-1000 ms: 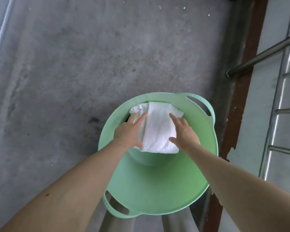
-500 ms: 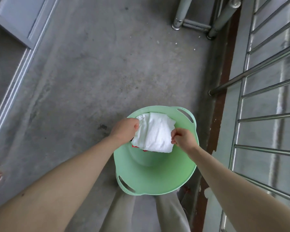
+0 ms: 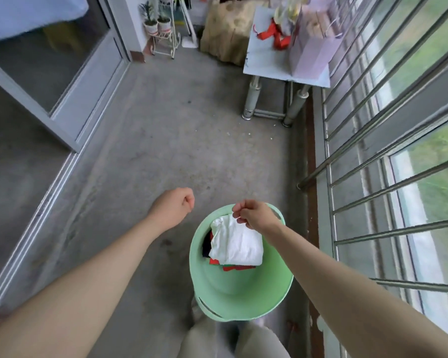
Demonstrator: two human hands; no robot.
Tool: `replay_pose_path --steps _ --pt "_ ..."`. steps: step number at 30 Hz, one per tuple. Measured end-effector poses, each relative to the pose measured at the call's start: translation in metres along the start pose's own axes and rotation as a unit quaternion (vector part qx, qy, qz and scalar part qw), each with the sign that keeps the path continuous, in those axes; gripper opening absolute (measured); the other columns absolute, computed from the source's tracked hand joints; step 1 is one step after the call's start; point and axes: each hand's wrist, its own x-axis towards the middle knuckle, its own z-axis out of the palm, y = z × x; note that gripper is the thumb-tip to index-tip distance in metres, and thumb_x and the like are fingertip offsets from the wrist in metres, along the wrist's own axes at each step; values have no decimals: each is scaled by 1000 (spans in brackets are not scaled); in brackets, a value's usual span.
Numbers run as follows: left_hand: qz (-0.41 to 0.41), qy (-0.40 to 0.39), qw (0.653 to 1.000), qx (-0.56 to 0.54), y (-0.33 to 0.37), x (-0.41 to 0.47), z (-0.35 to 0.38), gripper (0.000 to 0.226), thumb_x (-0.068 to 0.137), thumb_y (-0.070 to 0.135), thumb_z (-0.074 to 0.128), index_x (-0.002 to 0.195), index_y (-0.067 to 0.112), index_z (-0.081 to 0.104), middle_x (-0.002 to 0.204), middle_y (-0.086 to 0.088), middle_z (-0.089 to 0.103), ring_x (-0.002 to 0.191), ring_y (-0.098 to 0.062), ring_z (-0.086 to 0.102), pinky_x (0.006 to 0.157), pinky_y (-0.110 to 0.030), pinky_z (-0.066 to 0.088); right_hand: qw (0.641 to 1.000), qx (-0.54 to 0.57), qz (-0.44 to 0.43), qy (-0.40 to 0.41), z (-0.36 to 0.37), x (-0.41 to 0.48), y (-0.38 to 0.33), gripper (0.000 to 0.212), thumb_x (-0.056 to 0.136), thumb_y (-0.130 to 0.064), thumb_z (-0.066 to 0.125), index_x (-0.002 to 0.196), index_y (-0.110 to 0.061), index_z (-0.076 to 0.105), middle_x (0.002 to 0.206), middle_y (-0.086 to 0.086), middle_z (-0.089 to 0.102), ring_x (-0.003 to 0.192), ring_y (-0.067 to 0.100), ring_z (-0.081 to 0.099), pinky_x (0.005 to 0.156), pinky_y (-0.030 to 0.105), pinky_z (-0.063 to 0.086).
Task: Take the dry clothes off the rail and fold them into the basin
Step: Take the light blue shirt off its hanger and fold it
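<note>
White folded garment (image 3: 236,244) lies flat on top of the pile in the green basin (image 3: 243,293), directly under and just behind my right hand (image 3: 254,214). The fold is close to square. Its slightly longer axis runs from below my right fingertips back toward my body, tilted a bit to my left. A bunched, knotted corner points away from me, on the left-hand side of my right hand. The smooth folded edge faces me.

Red and green clothes (image 3: 233,266) stick out from under that near edge. A dark garment (image 3: 206,245) shows at the pile's left side, below and between my two hands.

Right hand: raised over the basin's far rim, fingers curled in with the tips hanging down, thumb close to the index, nothing held. It overlaps the white garment's far right corner in view; I can't tell if it touches.

Left hand (image 3: 172,206): curled into a fist, thumb against the index, holding nothing. It sits above the concrete floor (image 3: 166,138), left of the basin and apart from its rim.

The basin stands on the floor just ahead of my trouser legs (image 3: 212,339).

Metal rail bars (image 3: 373,151) run along to the right of my right arm. A table (image 3: 264,65) with a pink bag (image 3: 311,50) is well beyond both hands. A sliding door (image 3: 70,81) is off to the left of my left hand.
</note>
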Motion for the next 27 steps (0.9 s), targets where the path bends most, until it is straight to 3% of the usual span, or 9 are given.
replay_pose_path --steps 7,11,14,20,27 --pt "37 96 995 3 32 -47 -83 34 76 -1 45 59 29 48 69 4 63 73 -23 61 67 -32 47 994 5 -103 -28 11 -39 -73 26 95 -9 47 74 -18 61 72 -2 62 53 2 54 43 7 33" --pt "30 136 990 8 49 -73 -122 36 79 -1 43 61 29 49 67 6 63 68 -15 62 69 -27 47 984 20 -173 -32 8 -63 -114 30 97 -10 45 74 -16 61 70 -1 61 52 3 51 44 5 34" --pt "46 178 983 3 64 -92 -158 37 82 0 41 64 31 50 68 9 64 66 -5 62 75 -31 53 974 9 -223 -42 6 -85 -149 31 98 -10 43 74 -19 62 72 -1 64 50 1 53 44 7 34" --pt "69 253 964 46 100 -141 -228 35 81 4 42 64 33 52 73 11 65 74 -11 64 75 -38 53 950 -2 -308 -61 8 -126 -219 28 97 -12 42 84 -18 66 81 3 70 61 11 59 47 13 34" --pt "56 344 936 36 119 -182 -305 36 79 -2 45 63 27 58 73 11 65 75 -10 61 77 -32 51 917 -41 -388 -87 14 -177 -298 24 96 -19 46 88 -16 69 85 1 71 64 8 60 50 13 38"
